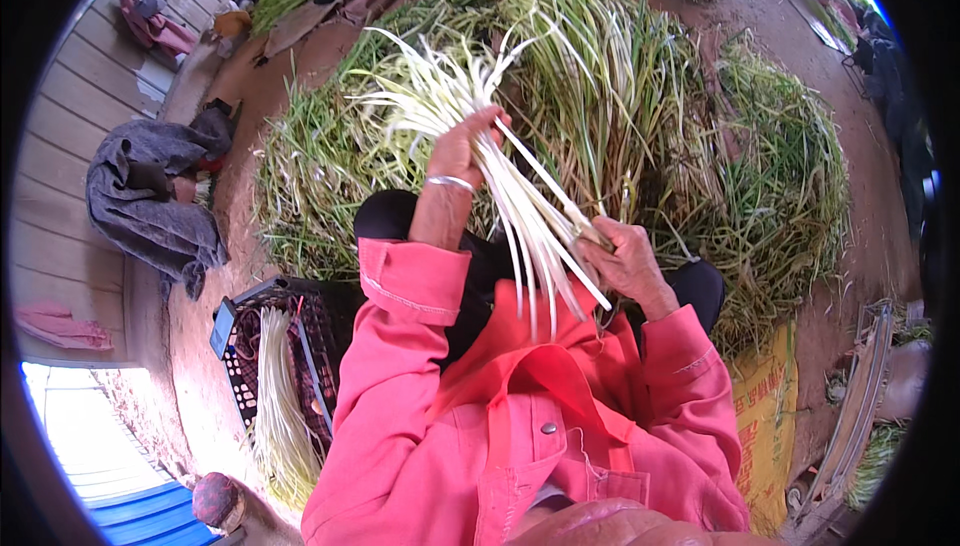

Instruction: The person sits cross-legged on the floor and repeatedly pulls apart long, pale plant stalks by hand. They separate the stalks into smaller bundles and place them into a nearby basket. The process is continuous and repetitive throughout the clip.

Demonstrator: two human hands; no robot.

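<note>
My left hand [463,150], with a silver bangle at its wrist, is closed around a bundle of pale blanched stalks [517,208], probably chives. Their yellowish leafy tips [442,88] fan out beyond the fist, and the white ends hang down over my lap. My right hand [628,257] pinches the lower end of one thicker stalk [551,186] at the bundle's right side; its fingertips are partly hidden. Just past my knees lies a large heap of green, unsorted stalks [600,88].
At my left stands a black plastic crate [232,373] with a cloth lining and white stalks [276,396]. Beyond it is a grey cloth [142,208] by the panelled wall [75,156]. A yellow printed sack [769,426] and a long frame [851,411] are at my right.
</note>
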